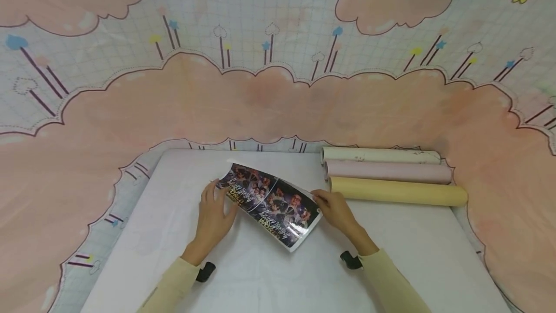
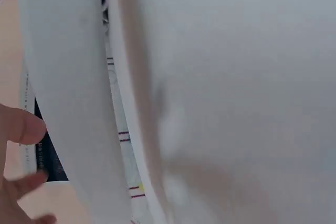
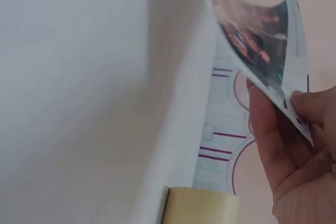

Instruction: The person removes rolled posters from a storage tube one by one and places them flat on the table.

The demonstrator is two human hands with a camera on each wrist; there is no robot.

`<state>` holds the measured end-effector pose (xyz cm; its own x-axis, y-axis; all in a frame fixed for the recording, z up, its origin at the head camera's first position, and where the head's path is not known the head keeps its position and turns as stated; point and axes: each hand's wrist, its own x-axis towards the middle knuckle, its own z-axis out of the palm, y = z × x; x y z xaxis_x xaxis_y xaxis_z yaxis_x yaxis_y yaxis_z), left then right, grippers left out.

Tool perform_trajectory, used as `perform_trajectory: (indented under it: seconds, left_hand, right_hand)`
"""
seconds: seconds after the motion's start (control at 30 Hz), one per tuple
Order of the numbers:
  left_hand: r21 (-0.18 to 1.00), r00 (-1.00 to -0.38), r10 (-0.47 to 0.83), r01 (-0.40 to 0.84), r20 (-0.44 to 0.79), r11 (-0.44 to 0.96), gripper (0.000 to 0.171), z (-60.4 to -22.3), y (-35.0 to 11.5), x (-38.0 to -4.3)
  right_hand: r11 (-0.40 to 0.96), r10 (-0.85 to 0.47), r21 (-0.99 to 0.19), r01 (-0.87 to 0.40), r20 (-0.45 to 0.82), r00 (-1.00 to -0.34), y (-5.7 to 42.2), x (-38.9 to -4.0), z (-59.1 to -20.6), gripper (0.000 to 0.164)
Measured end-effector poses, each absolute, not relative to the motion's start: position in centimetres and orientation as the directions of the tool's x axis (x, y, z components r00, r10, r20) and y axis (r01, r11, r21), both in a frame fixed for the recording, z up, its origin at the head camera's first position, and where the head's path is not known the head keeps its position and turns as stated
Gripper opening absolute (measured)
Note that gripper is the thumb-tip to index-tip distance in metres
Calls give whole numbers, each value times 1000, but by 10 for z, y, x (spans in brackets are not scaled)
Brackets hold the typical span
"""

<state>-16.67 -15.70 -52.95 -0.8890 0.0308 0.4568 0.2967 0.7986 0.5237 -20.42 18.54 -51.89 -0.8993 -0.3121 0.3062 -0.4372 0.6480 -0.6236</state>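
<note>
A glossy poster sheet (image 1: pixel 278 202) is tilted above the white table, with two matching dark group pictures side by side. My left hand (image 1: pixel 215 219) holds its left end, fingers at the upper corner and thumb near the lower edge. In the left wrist view, the curved white underside of the sheet (image 2: pixel 73 77) hides part of that grip. At the opposite end, my right hand (image 1: pixel 336 211) pinches the edge between thumb and fingers. The right wrist view shows this right hand (image 3: pixel 299 150) on the bent white margin of the sheet (image 3: pixel 294 51).
Three rolls lie along the back right of the white table (image 1: pixel 143 255): a cream patterned roll (image 1: pixel 382 155), a pale pink roll (image 1: pixel 388 171) and a yellow roll (image 1: pixel 397 191). A cloth with pink clouds (image 1: pixel 260 100) hangs behind and around the table.
</note>
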Motion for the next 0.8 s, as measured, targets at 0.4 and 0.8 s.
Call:
perform_trajectory:
  seconds: [0.4, 0.8]
  left_hand:
    - [970, -993, -120, -53, -25, 238, 101, -517, -130, -178]
    - [987, -999, -2, -33, -33, 154, 88, -518, -132, -172]
  right_hand:
    - [598, -196, -693, -403, 362, -911, 187, -192, -515, 17]
    - [551, -310, -768, -326, 174, -935, 183, -188, -520, 51]
